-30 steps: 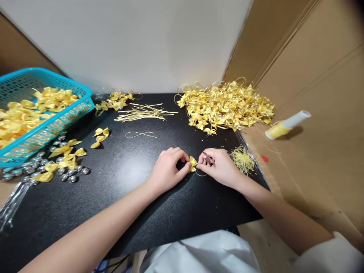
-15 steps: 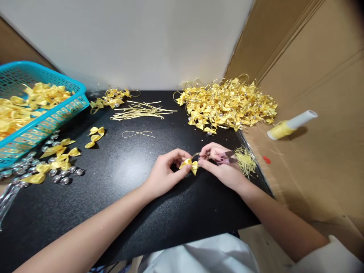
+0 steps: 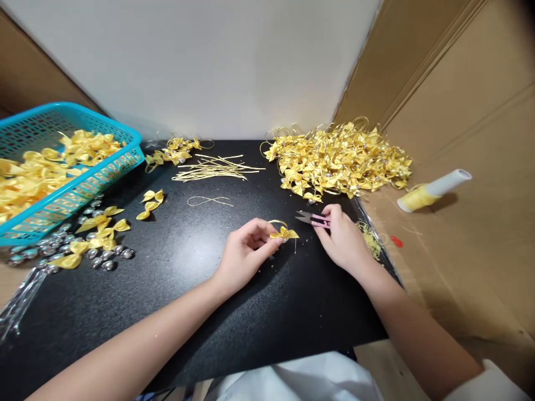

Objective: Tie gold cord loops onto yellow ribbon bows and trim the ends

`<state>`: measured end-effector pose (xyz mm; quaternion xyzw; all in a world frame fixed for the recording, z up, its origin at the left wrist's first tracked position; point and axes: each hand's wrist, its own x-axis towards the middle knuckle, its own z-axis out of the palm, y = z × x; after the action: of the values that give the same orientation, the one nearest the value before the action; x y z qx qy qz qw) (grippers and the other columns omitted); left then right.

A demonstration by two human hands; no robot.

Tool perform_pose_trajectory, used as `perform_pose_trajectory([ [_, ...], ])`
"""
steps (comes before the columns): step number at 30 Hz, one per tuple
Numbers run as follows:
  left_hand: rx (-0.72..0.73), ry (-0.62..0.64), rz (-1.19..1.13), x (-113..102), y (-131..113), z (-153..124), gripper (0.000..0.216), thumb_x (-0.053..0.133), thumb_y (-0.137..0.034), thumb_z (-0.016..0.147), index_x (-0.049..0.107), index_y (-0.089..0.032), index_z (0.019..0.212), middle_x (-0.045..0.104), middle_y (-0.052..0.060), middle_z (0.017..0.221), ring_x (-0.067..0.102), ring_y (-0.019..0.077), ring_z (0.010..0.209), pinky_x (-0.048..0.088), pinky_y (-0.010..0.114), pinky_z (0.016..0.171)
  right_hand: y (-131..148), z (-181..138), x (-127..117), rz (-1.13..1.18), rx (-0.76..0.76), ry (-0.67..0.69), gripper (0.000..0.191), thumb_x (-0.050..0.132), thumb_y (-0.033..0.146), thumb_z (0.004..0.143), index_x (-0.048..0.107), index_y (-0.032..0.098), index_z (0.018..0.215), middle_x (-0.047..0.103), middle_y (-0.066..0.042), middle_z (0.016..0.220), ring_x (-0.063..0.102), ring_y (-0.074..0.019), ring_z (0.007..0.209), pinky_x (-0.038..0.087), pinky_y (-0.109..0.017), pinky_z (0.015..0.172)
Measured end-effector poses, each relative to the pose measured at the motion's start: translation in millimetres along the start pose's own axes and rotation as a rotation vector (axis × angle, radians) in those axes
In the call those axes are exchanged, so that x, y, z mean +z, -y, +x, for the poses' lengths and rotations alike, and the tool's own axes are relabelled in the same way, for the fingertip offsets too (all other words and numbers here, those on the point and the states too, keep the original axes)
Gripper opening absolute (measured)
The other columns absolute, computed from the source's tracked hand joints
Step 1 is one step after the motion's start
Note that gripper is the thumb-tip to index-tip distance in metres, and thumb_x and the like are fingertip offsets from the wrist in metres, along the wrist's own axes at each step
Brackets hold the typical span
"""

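Note:
Between the thumb and fingers of my left hand is a yellow ribbon bow with a gold cord loop above it. A thin thread end hangs from the bow's right side. My right hand is closed around a pair of pink thread snips. Their blades are apart and point left toward the bow, with a gap between. Beyond my hands, a single twisted gold cord lies on the black table.
A turquoise basket of yellow bows stands at the left, with silver bells before it. Cut gold cords lie at the back. Finished-looking bows are heaped at the back right. Thread scraps and a thread-wound tube lie right.
My right hand has moved away from the bow to the right, and the snips now point forward from its fingers. My left hand keeps the bow, now turned slightly.

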<state>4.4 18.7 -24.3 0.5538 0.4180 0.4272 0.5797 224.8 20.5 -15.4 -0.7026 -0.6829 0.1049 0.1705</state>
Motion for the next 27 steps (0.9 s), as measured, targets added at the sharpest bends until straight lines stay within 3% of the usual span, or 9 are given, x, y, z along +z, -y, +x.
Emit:
perform_pose_trajectory([
  [5,-0.013,0.055,0.009,2.9,-3.7,-0.8,0.017,0.07,-0.027,0.08,0.058,-0.017,0.087,0.062,0.0,0.079,0.059,0.0093,0.064,0.051,0.021,0.059,-0.7,-0.7,10.5,-0.047,-0.16,-0.039,0.012,0.048,0.018,0.083,0.048,0.02,0.095,0.061,-0.011,0.094,0.057,-0.029,0.091,0.043,-0.04,0.076],
  [10,-0.009,0.067,0.061,3.0,-2.9,0.3,0.018,0.069,-0.029,0.08,0.058,-0.016,0.087,0.064,0.002,0.082,0.059,0.0103,0.067,0.05,0.021,0.059,-0.7,-1.2,18.5,-0.021,-0.229,-0.108,0.007,0.045,0.018,0.088,0.049,0.021,0.093,0.059,-0.01,0.092,0.052,-0.027,0.086,0.042,-0.04,0.076],
  [15,0.035,0.046,0.134,3.2,-3.9,-0.6,0.015,0.067,-0.027,0.081,0.059,-0.016,0.086,0.065,0.003,0.08,0.061,0.0117,0.068,0.052,0.022,0.06,0.5,-1.1,18.6,-0.046,-0.227,-0.137,0.009,0.047,0.021,0.091,0.053,0.02,0.097,0.057,-0.013,0.102,0.05,-0.0294,0.095,0.04,-0.043,0.082],
  [18,0.128,0.011,0.286,3.0,-5.7,-2.4,0.008,0.065,-0.023,0.082,0.06,-0.016,0.084,0.065,0.002,0.077,0.062,0.0118,0.068,0.053,0.022,0.062,6.3,-4.7,11.4,0.026,-0.251,-0.207,0.012,0.052,0.026,0.089,0.056,0.02,0.098,0.056,-0.013,0.109,0.049,-0.0297,0.101,0.039,-0.043,0.084],
  [20,0.221,-0.008,0.397,2.5,-6.5,-3.3,0.003,0.063,-0.019,0.082,0.061,-0.016,0.082,0.065,0.001,0.076,0.062,0.0111,0.067,0.052,0.022,0.062,12.9,-8.9,6.1,0.122,-0.354,-0.232,0.012,0.057,0.029,0.085,0.056,0.021,0.093,0.059,-0.01,0.103,0.051,-0.0272,0.098,0.039,-0.041,0.083],
  [24,0.39,0.039,0.586,1.4,-7.5,-3.7,0.002,0.062,-0.014,0.082,0.062,-0.017,0.083,0.066,0.0,0.073,0.061,0.0104,0.065,0.05,0.021,0.062,26.0,-16.5,2.5,0.154,-0.56,-0.086,0.009,0.056,0.029,0.082,0.053,0.022,0.08,0.063,-0.003,0.082,0.055,-0.022,0.084,0.033,-0.039,0.08],
  [27,0.479,0.07,0.692,0.8,-8.9,-3.1,0.003,0.06,-0.015,0.085,0.062,-0.017,0.085,0.067,0.001,0.074,0.061,0.0113,0.067,0.049,0.021,0.062,30.0,-19.2,4.0,0.124,-0.575,-0.114,0.007,0.053,0.028,0.083,0.053,0.022,0.08,0.064,-0.004,0.08,0.054,-0.0222,0.083,0.032,-0.038,0.079],
])
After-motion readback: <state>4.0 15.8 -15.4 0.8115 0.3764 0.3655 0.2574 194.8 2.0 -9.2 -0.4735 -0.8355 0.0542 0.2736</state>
